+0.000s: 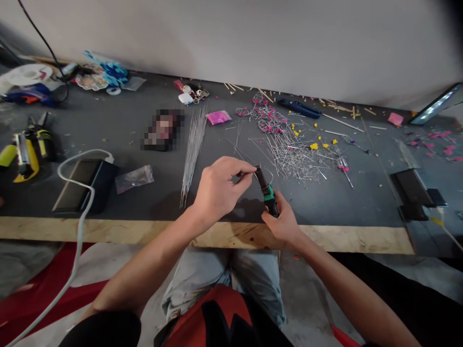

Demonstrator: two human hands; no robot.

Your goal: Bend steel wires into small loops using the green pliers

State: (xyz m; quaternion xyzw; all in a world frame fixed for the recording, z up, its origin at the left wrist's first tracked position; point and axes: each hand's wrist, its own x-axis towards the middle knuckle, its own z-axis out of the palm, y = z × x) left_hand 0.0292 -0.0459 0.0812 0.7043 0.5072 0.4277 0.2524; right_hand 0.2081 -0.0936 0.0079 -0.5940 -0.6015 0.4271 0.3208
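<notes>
My right hand (284,219) is closed around the black and green handles of a pair of pliers (268,193), whose dark jaws point up and away from me. At the jaw tips my left hand (226,185) pinches a thin metal wire between thumb and fingers. A thin loop of wire (271,174) curves beside the jaws. Just left of my left hand lies a long bundle of straight wires (193,154). Beyond the pliers spreads a heap of bent wires (292,154), with several pink-tipped wire pieces (267,118) at its far side.
A power bank (77,185) with a white cable, a yellow cutter (27,159) and a clear plastic bag (134,179) lie to the left. Behind are a pink packet (218,117), keys (195,93) and a dark blue tool (299,108). A black device (415,188) sits right.
</notes>
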